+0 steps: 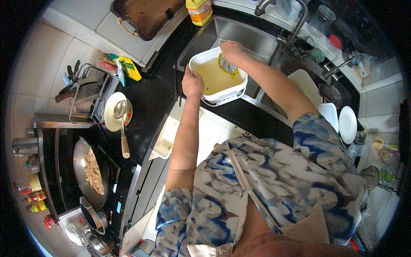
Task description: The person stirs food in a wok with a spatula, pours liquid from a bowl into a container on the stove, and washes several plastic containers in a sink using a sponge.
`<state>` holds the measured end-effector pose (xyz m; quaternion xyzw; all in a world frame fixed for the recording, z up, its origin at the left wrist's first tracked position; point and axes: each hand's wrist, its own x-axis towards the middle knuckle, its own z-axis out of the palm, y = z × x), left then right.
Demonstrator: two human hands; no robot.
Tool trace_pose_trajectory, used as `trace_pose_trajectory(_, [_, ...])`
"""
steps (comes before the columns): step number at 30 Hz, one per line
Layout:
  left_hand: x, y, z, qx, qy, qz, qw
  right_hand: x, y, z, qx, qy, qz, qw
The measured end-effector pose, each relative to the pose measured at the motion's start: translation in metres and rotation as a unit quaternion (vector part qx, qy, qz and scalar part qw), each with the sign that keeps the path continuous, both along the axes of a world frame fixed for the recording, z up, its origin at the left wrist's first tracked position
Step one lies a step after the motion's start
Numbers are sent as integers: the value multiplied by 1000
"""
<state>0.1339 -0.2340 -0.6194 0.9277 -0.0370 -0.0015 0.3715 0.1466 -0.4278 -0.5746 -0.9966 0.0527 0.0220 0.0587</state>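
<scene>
A white plastic basin (244, 86) with cloudy yellowish liquid in it is tilted over the near edge of a steel sink (257, 41). My left hand (193, 83) grips the basin's left rim. Over the basin's far right corner, my right hand (232, 51) holds a silvery mesh scrubber with a yellow edge (228, 66); its lower part meets or hangs just above the liquid. The fingertips of my right hand are partly hidden from view. A small dark bit (207, 88) lies in the liquid.
A faucet (301, 19) and a yellow jug (199, 13) stand beyond the sink. On the left counter are an enamel bowl (110, 110) with a ladle (124, 141) across it, a knife rack (86, 96) and a wok (91, 173) of cooked food. White dishes (347, 125) stand at right.
</scene>
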Motion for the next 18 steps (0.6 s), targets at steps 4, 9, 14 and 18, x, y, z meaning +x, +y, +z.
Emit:
trace_pose_trajectory(4, [3, -7, -2, -18, -10, -7, 1000, 2, -13, -15, -29, -44, 18, 998])
trace_pose_trajectory(9, [7, -10, 4, -15, 8, -2, 1000, -3, -23, -13, 10, -38, 22, 999])
trace_pose_trajectory(14, [2, -7, 8, -9, -2, 2, 1000, -7, -21, 3, 42, 45, 7, 998])
trace_pose_trajectory(18, [2, 0, 9, 28, 14, -2, 1000, -28, -9, 34, 82, 84, 8, 993])
